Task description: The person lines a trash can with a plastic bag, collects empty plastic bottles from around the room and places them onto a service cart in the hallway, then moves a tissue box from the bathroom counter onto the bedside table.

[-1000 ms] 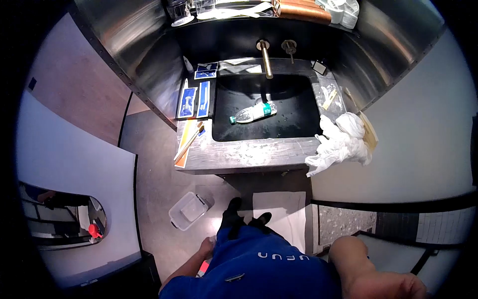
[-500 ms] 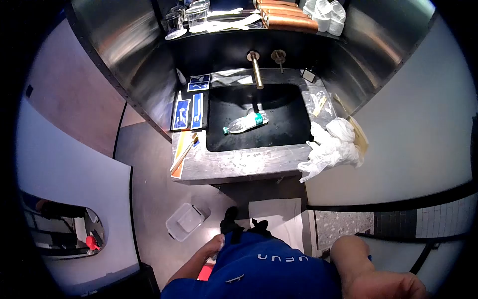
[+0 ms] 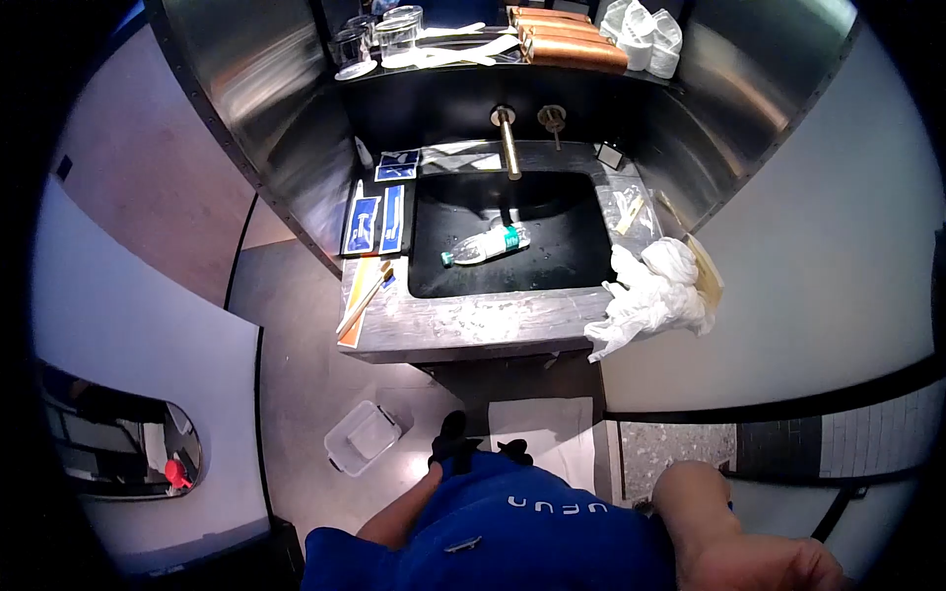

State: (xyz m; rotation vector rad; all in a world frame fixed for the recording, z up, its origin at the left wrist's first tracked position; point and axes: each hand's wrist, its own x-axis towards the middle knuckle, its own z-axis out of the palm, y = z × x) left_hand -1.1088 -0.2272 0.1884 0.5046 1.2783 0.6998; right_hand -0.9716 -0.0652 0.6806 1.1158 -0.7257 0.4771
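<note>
My right hand point(image 3: 764, 565) is raised at the bottom right edge, palm side partly showing; its fingers run out of view, so their state cannot be told. Of my left arm only the forearm point(image 3: 406, 517) shows, hanging by my blue shirt point(image 3: 552, 527), which hides the hand. Both arms are well back from the sink counter. In the black sink point(image 3: 493, 281) a clear plastic bottle point(image 3: 488, 244) with a green cap and label lies on its side under the tap point(image 3: 508, 148). A crumpled white cloth point(image 3: 655, 295) hangs over the counter's right front corner.
Left of the sink lie blue packets point(image 3: 363, 225) and a toothbrush point(image 3: 363, 303). Glasses point(image 3: 396, 37) and brown boxes point(image 3: 572, 47) stand on the shelf. On the floor are a clear plastic bin point(image 3: 363, 438) and a white mat point(image 3: 542, 433).
My left hand has gone out of sight behind my shirt, and the red thing beside it no longer shows. The view has shifted slightly. The bottle, cloth and bin stay in place.
</note>
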